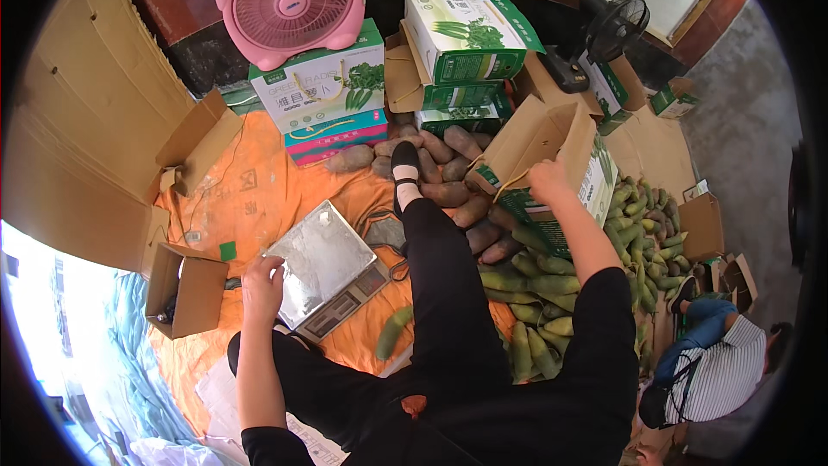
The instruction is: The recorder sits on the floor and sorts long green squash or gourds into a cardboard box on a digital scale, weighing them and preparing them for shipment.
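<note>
My right hand [548, 179] grips the near edge of an open green and white carton [561, 155], which is tilted over a heap of green radishes [543, 285]. My left hand [261, 283] rests on the near left corner of a flat metal weighing scale [323, 261] lying on an orange sheet [250, 198]. The scale's pan holds nothing. My outstretched leg in black trousers [440, 276] lies between the two hands, its foot [404, 164] among brown tubers [448, 181].
Stacked printed cartons [323, 91] and a pink fan [289, 0] stand at the back, a black fan [608, 30] to the right. A small open cardboard box [185, 289] sits left of the scale. One loose radish [392, 332] lies by my knee. Another person [707, 362] crouches at lower right.
</note>
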The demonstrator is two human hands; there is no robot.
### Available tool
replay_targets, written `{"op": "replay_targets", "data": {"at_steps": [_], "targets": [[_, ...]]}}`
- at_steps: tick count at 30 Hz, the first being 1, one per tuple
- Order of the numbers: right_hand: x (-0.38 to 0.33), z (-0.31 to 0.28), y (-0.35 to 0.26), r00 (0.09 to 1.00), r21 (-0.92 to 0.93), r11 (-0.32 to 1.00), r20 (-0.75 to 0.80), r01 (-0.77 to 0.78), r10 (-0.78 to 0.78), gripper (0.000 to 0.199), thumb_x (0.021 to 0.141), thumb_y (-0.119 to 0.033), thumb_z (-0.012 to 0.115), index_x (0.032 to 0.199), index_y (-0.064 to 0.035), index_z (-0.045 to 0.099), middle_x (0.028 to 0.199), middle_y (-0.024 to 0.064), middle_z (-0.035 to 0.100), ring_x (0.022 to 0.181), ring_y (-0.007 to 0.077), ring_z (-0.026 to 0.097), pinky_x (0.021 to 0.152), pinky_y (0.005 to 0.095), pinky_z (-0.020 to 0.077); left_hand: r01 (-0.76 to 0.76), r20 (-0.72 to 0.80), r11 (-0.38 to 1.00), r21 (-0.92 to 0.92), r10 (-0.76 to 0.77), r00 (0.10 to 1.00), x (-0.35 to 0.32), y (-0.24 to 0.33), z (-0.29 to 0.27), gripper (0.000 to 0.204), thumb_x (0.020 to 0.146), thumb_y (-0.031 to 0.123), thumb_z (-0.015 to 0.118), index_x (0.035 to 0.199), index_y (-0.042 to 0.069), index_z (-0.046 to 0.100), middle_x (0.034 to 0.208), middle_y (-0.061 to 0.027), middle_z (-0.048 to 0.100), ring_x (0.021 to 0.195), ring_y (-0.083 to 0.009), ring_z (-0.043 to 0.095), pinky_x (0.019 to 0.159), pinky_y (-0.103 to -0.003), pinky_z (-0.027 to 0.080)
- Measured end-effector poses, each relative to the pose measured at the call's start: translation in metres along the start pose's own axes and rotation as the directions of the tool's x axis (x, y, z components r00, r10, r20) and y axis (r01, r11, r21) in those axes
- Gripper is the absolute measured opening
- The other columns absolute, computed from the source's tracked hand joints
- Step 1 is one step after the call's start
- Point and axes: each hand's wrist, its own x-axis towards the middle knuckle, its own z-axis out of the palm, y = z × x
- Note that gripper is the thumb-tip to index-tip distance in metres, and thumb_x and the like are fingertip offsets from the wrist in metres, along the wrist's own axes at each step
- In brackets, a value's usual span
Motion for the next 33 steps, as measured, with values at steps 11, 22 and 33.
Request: {"op": "replay_targets", "data": {"at_steps": [11,22,33], "targets": [[-0.058,-0.080,0.123,0.785,0.647,0.760,-0.442,-0.056,0.434,0.021,0.075,-0.020,0.068,0.080,-0.0009,0.062,0.081,0.0146,0.062,0.079,0.0329,0.060,0.069,0.0408,0.0454,0.008,-0.052,1.000,-0.018,-0.009,0.999,-0.011,-0.003,-0.012,0.011,0.078,0.007,0.064,0.088,0.003,0.068,0.085,-0.0154,0.062,0.085,-0.0343,0.060,0.076,-0.043,0.047],[-0.049,-0.226,0.069,0.638,0.855,0.094,-0.449,0.509,0.626,0.017,0.090,-0.018,0.064,0.086,-0.0014,0.063,0.078,-0.0043,0.058,0.071,0.0029,0.048,0.063,0.0201,0.0380,0.021,-0.124,0.999,-0.029,-0.024,0.992,-0.022,-0.005,-0.025,0.012,0.078,0.009,0.063,0.088,0.004,0.068,0.086,-0.0156,0.064,0.085,-0.0340,0.061,0.077,-0.042,0.048],[-0.025,-0.298,-0.189,0.254,0.477,0.495,-0.856,0.727,0.451,0.014,0.080,-0.016,0.067,0.079,-0.0048,0.060,0.079,0.0105,0.059,0.070,0.0270,0.059,0.060,0.0348,0.0467,0.104,-0.300,0.975,-0.198,-0.161,0.940,-0.031,-0.015,-0.041,0.023,0.082,0.009,0.063,0.105,0.004,0.064,0.086,-0.0135,0.065,0.081,-0.0260,0.064,0.074,-0.036,0.050]]}}
